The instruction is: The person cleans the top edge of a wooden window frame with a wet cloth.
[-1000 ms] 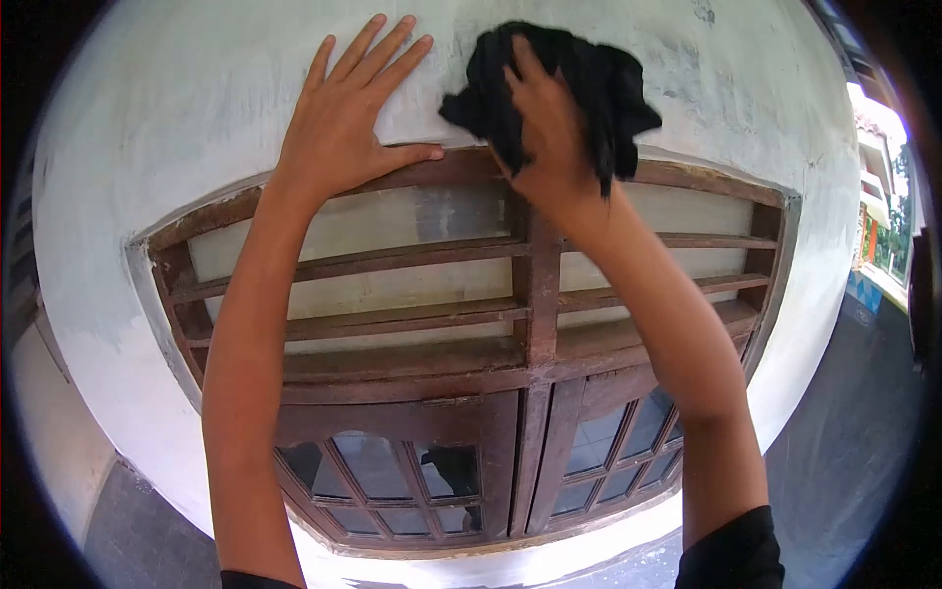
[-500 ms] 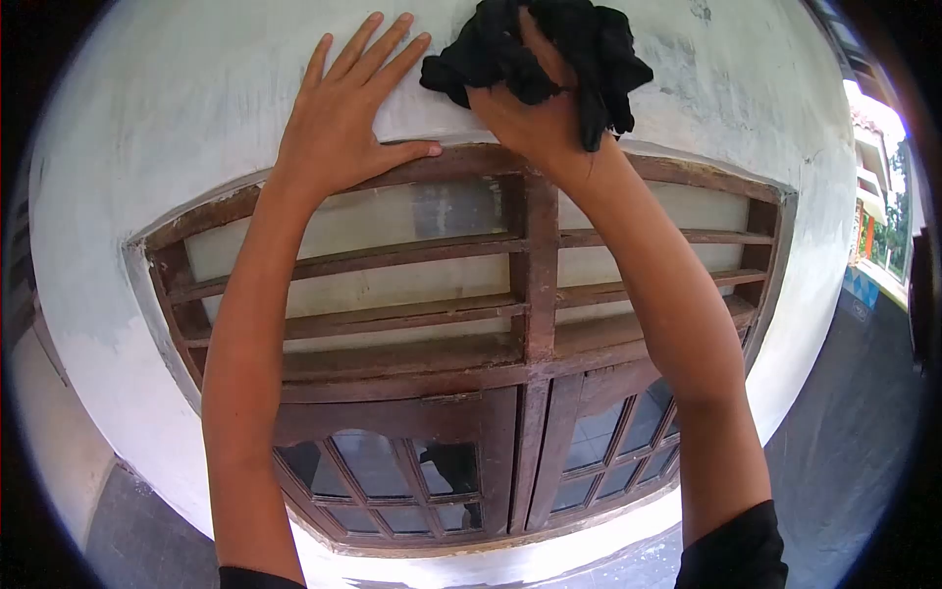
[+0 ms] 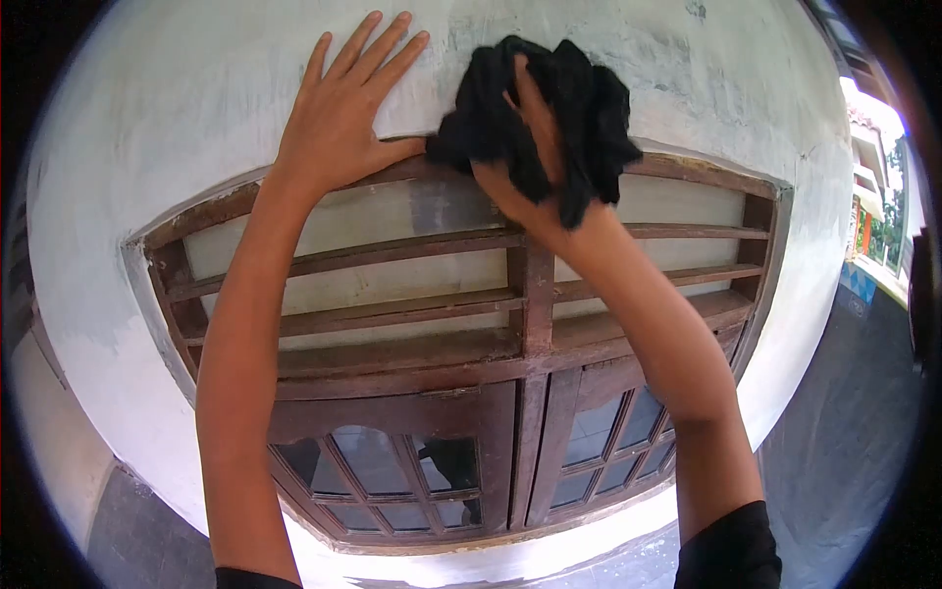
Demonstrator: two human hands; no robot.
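My left hand (image 3: 339, 123) lies flat with fingers spread on the pale, stained wall (image 3: 226, 108), its thumb along the top edge of the brown wooden window frame (image 3: 392, 175). To its right, my right hand (image 3: 538, 128) holds a bunched black cloth (image 3: 599, 118) against the wall and the frame's top rail. Folds of the cloth wrap over the hand and cover most of its fingers. One edge of the cloth reaches the left thumb's tip.
Below the hands are horizontal wooden slats (image 3: 402, 250) and a central post (image 3: 537, 294). Lower down, two glazed window shutters (image 3: 392, 402) meet at the middle. Dark grey floor (image 3: 824, 422) shows at the right, with a bright outdoor opening (image 3: 878, 187) above it.
My right hand has moved the black cloth downward, from the wall above onto the top of the window frame. My left hand has stayed in place.
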